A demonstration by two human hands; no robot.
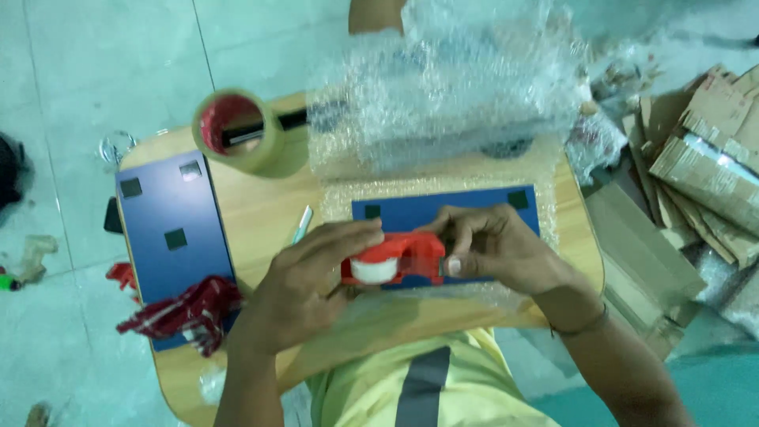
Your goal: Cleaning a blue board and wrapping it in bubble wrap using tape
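A red tape dispenser (395,257) with a white roll of tape sits between both hands over the low wooden table (269,209). My left hand (312,281) grips its left end around the roll. My right hand (494,245) pinches its right end at the cutter. Under the dispenser lies a dark blue flat board (403,209) with small black squares, resting on a sheet of bubble wrap (443,87) whose far part stands up in a bunch.
A roll of tan packing tape (237,130) stands at the table's far left. A second blue board (170,237) lies on the left with a red-and-white cloth (190,312) on it. A white pen-like tool (303,225) lies mid-table. Cardboard boxes (696,174) pile up at right.
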